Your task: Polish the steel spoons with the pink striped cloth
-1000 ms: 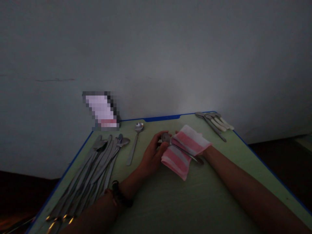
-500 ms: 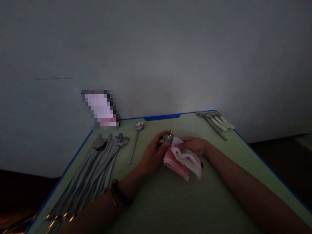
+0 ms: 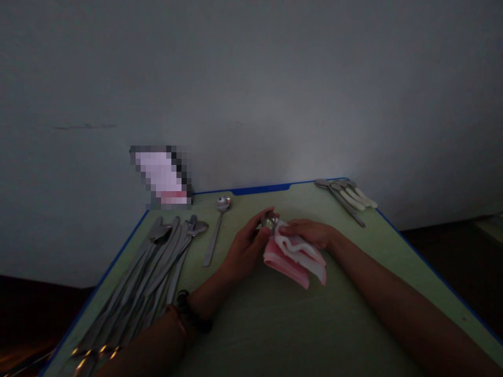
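Observation:
Between my two hands, over the middle of the table, is a metal spoon (image 3: 269, 222) with its shiny bowl facing up. My left hand (image 3: 247, 245) is closed on the bowl end, thumb in front and fingers behind. A pink and white cloth (image 3: 296, 256), folded over itself, hangs from my right hand (image 3: 308, 232), whose fingers pinch it against the spoon just beside the bowl. The cloth covers the spoon's handle. To the left of my left hand a single long-handled spoon (image 3: 217, 230) lies on the tabletop.
Several metal spoons and other cutlery (image 3: 153, 272) lie bunched along the table's left side, partly behind my left forearm. At the back right sit several white-handled pieces and a metal spoon (image 3: 338, 193). A blurred-out upright device (image 3: 161, 175) leans near the wall. Blue trim edges the table (image 3: 275, 335).
The cloth's hanging lower folds have shifted slightly right, and my right fingers have moved a little along it. Both hands stay in nearly the same place around the spoon.

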A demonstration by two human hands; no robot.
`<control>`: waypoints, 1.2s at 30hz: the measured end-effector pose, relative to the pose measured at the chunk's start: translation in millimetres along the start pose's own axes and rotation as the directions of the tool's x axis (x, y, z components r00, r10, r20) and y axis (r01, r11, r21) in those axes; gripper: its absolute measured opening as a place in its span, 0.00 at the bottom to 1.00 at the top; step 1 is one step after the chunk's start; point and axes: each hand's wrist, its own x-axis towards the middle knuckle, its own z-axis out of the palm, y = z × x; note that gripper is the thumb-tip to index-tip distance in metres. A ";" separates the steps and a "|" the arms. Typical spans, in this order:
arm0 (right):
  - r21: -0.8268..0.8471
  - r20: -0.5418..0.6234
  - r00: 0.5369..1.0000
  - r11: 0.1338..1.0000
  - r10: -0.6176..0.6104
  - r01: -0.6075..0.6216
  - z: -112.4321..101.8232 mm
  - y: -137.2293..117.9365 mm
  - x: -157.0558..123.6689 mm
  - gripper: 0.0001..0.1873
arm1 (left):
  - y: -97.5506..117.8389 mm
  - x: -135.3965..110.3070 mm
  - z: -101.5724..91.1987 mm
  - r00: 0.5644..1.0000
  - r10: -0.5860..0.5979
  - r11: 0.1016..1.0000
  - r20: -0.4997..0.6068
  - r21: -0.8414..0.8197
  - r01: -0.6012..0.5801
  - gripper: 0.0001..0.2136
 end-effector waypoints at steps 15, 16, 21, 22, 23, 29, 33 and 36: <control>-0.116 -0.004 0.994 0.987 -0.110 0.108 7.2 -2.9 -3.0 0.13 | 0.4 4.3 -1.4 0.990 -0.020 0.970 -0.140 0.239 0.053 0.15; -0.123 -0.007 0.994 0.986 -0.111 0.109 8.1 -3.7 -3.0 0.12 | 0.4 4.4 -1.5 0.989 -0.027 0.969 -0.144 0.241 0.062 0.15; -0.197 -0.017 0.995 0.976 -0.095 0.090 16.5 -10.5 -1.0 0.12 | 1.0 4.8 -2.4 0.974 -0.042 0.964 -0.224 0.247 0.099 0.14; -0.212 -0.023 0.996 0.974 -0.085 0.078 18.1 -11.7 -0.3 0.12 | 1.4 4.8 -2.8 0.970 -0.045 0.960 -0.237 0.258 0.108 0.14; -0.229 -0.032 0.997 0.971 -0.071 0.062 19.4 -12.6 0.5 0.12 | 1.8 4.7 -3.2 0.969 -0.054 0.955 -0.240 0.272 0.120 0.15; -0.308 -0.040 0.998 0.951 -0.051 0.036 20.6 -12.8 5.0 0.15 | 2.7 3.9 -5.3 0.975 -0.145 0.908 -0.170 0.369 0.199 0.22; -0.362 -0.093 0.992 0.931 -0.083 0.044 21.7 -12.4 6.8 0.17 | 3.5 4.0 -5.8 0.975 -0.149 0.896 -0.167 0.395 0.205 0.23; -0.394 -0.115 0.986 0.917 -0.117 0.063 25.7 -13.9 5.7 0.16 | 4.2 3.6 -6.2 0.976 -0.152 0.893 -0.154 0.402 0.203 0.22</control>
